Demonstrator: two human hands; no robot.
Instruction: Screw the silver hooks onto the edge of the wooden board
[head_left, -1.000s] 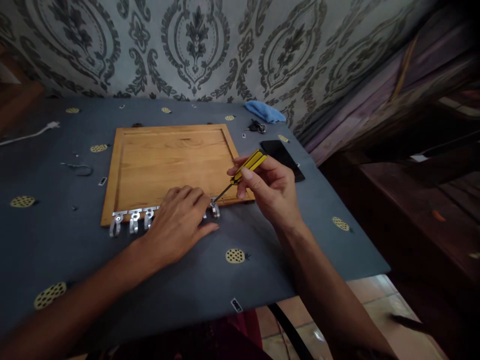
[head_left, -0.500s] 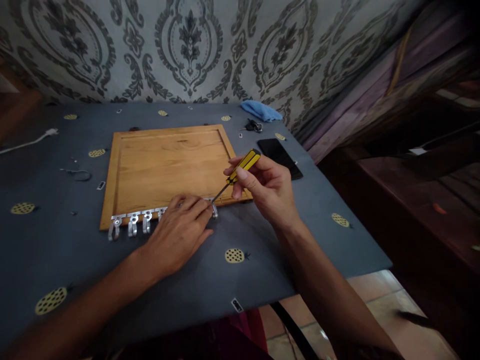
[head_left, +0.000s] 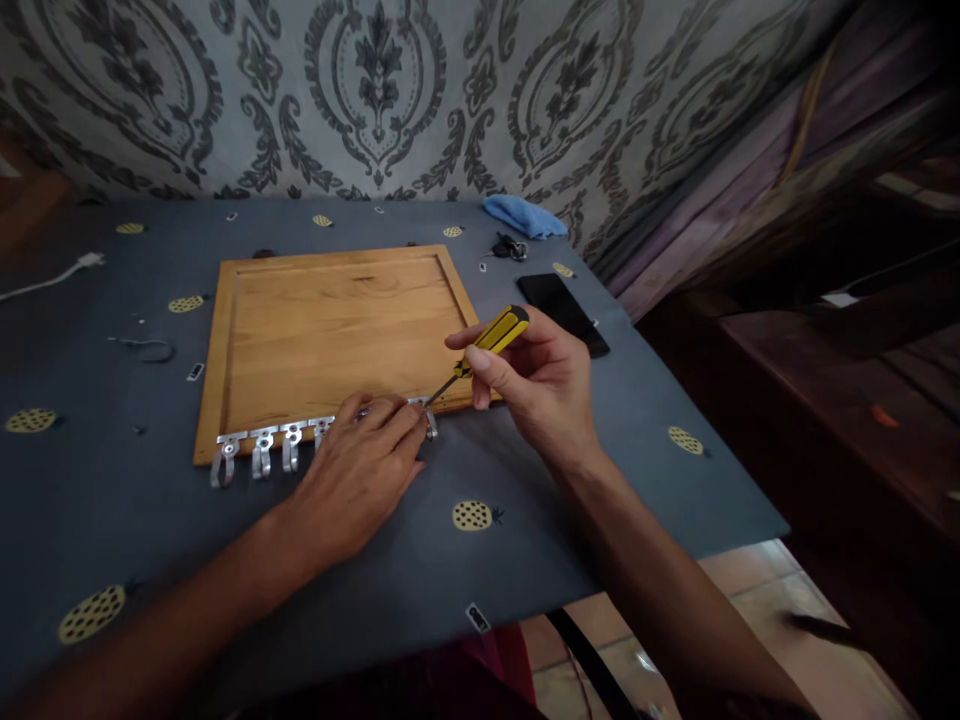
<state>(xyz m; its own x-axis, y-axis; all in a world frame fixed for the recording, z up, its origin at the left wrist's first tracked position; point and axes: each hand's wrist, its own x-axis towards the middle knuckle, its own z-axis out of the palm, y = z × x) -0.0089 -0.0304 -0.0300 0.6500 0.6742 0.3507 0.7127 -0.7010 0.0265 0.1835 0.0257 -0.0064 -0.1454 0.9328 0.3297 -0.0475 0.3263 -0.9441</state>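
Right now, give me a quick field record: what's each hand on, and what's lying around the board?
left hand: flat on the hook rail, at the near edge of the wooden panel
right hand: grips a yellow-handled screwdriver, tip at the rail's right end
table: grey patterned cloth
far right: phone, keys, blue cloth

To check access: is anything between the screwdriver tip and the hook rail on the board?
Nothing visible. The right hand holds the screwdriver with its tip at the hook rail; the left hand lies on the rail beside it.
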